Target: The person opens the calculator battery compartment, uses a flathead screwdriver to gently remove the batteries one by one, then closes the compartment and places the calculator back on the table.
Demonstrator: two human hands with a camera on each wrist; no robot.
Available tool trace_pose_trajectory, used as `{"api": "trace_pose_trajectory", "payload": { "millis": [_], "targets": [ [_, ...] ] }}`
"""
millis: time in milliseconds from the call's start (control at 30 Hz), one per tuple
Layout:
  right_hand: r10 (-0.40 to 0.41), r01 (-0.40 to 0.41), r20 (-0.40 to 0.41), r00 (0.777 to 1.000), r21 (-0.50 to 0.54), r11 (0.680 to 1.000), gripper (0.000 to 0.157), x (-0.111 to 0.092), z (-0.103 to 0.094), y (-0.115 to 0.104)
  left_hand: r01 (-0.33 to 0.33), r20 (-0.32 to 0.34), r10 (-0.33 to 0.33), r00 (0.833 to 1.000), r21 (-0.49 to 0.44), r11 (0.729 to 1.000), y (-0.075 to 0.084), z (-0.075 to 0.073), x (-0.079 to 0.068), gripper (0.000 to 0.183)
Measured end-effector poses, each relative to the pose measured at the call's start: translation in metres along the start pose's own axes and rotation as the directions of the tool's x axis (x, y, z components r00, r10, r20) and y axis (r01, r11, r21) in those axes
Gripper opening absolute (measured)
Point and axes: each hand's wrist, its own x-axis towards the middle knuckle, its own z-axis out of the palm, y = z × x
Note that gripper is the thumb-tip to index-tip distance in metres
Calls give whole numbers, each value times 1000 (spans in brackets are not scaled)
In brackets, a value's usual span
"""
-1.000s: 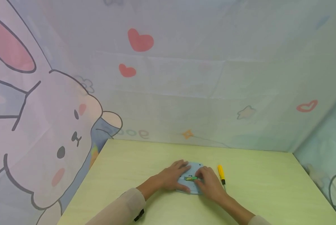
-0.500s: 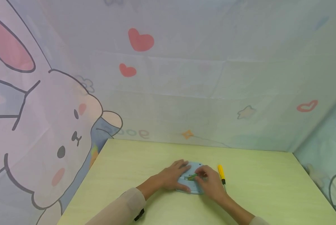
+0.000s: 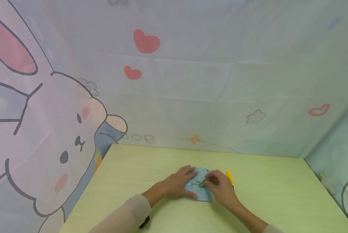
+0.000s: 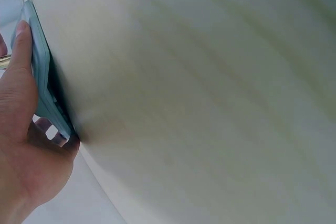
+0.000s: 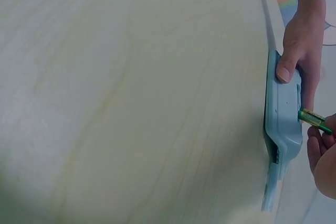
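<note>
Head view: in the lower middle of the frame, a pale blue device [image 3: 204, 194] lies on the surface [image 3: 174, 220], its open recess [image 3: 195, 184] facing up. The left hand [image 3: 179, 183] is spread over the device's left part, bracing it. The right hand [image 3: 221, 187] pinches a green battery [image 3: 203, 183] between thumb and fingers, tilted at the recess's right end. The step in hand looks like working the battery at that recess; the next move seems to call for a firm pinch and a steady device. A yellow screwdriver [image 3: 230, 178] lies just beyond the right hand, partly hidden.

Left wrist view: at the left edge, the thumb lies along the device's side, wrist low.

Right wrist view: at the right edge, the battery slants from the fingertips to the device; exact contact is unclear.
</note>
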Motion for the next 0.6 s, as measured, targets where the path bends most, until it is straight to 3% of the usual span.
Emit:
{"api": "trace_pose_trajectory", "payload": {
  "millis": [600],
  "targets": [
    [21, -21, -48, 999, -4, 1000, 20, 0, -15, 0, 15, -7, -15, 1000, 2, 1000, 0, 2, 3, 104]
  ]
}}
